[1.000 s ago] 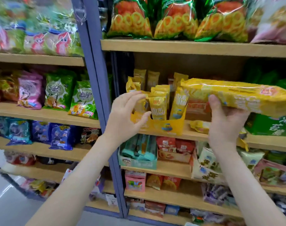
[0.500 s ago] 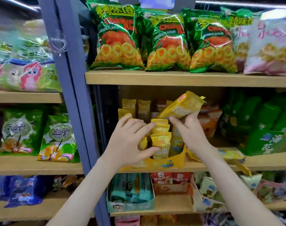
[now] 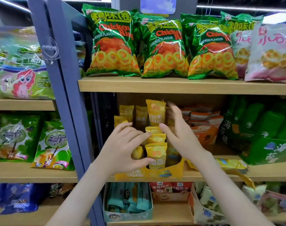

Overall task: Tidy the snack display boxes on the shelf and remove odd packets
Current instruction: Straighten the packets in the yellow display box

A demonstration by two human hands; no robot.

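Observation:
A yellow display box [image 3: 148, 173] stands at the front of the middle shelf, filled with small yellow snack packets [image 3: 155, 154]. My left hand [image 3: 124, 149] reaches into the box with its fingers and thumb spread over the packets on the left and front. My right hand [image 3: 179, 134] hovers at the box's right side, fingers straight and blurred, holding nothing. One yellow packet [image 3: 156, 112] stands upright at the back of the box, just left of my right fingertips. An orange display box [image 3: 204, 136] with orange packets sits to the right.
Green chicken ring bags [image 3: 114, 44] line the upper shelf. A loose yellow packet [image 3: 230, 163] lies on the shelf right of the box, beside green seaweed boxes [image 3: 267, 136]. A grey shelf post [image 3: 65, 88] rises at left. Teal packets in a box [image 3: 129, 203] sit below.
My right hand has let go of the long yellow packet, which now stands at the back of the box. The camera view has risen toward the shelf. My left hand stays on the packets.

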